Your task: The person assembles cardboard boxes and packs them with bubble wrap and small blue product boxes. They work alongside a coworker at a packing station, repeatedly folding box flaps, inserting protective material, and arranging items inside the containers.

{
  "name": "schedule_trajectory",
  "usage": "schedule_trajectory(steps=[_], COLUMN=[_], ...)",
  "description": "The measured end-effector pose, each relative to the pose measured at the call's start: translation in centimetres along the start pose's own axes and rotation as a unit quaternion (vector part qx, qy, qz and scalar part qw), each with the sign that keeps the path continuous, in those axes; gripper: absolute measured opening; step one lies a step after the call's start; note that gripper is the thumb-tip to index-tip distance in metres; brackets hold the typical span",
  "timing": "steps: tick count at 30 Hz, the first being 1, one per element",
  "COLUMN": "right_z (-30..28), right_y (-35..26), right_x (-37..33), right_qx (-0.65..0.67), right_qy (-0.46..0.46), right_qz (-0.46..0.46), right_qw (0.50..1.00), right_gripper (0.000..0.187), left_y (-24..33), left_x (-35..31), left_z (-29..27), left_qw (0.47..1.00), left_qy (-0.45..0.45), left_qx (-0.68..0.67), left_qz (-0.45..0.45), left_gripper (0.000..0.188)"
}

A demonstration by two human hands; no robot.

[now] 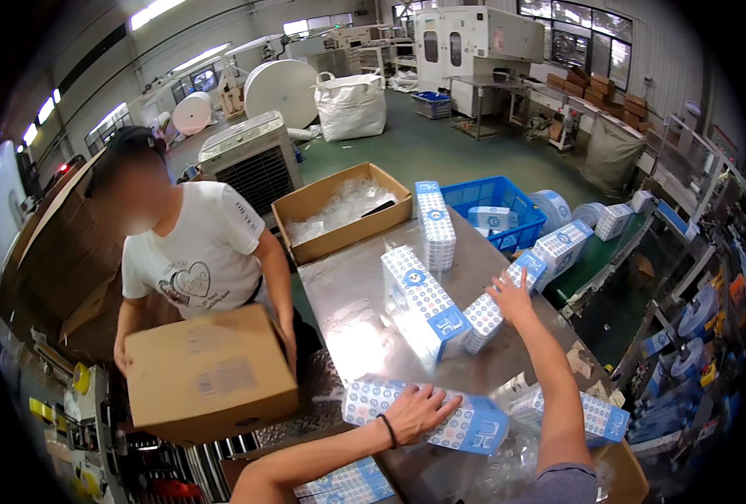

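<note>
My left hand [419, 413] lies over a long blue-and-white patterned carton-like pack [478, 424] near the table's front edge, its fingers gripping across the top. My right arm reaches forward, and my right hand [512, 296] is closed over another such pack [484, 319] toward the table's right side. Between them, a matching pack [419, 294] lies on the metal table [348, 307], and one more [436, 223] stands behind it. Part of a further pack [604, 417] shows beyond my right forearm, in loose clear plastic. The undersides of both held packs are hidden.
A person [197, 244] at the left holds a closed cardboard box [213, 370]. An open carton [306, 249] of clear plastic is at the table's far-left corner. A blue crate [507, 193] stands behind the table. More packs [562, 244] line the right side, next to machinery [692, 328].
</note>
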State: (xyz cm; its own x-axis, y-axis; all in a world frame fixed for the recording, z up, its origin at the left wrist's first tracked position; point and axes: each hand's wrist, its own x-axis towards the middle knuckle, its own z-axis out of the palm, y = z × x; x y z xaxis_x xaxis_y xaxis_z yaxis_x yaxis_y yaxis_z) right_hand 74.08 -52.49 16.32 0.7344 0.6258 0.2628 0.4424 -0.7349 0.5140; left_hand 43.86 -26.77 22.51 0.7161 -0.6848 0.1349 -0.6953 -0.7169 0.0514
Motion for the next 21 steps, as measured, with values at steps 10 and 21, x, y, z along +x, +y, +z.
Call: schedule_trajectory(steps=[10, 21], right_z=[-14.2, -26.1], right_y=[-11.0, -14.1], right_x=[-7.6, -5.5], right_qx=[0.349, 0.798], right_qy=[-0.187, 0.069], right_qz=[-0.223, 0.006], right_qw=[0.891, 0.598], right_gripper=[0.112, 0.108], left_y=[1.8, 11.7], left_x=[-22.9, -35.5], left_z=[-11.0, 3.4], left_qw=[0.616, 0.885], left_qy=[0.303, 0.027], left_qx=[-0.609, -0.134], left_qz=[-0.397, -0.444], left_gripper=[0.073, 0.054])
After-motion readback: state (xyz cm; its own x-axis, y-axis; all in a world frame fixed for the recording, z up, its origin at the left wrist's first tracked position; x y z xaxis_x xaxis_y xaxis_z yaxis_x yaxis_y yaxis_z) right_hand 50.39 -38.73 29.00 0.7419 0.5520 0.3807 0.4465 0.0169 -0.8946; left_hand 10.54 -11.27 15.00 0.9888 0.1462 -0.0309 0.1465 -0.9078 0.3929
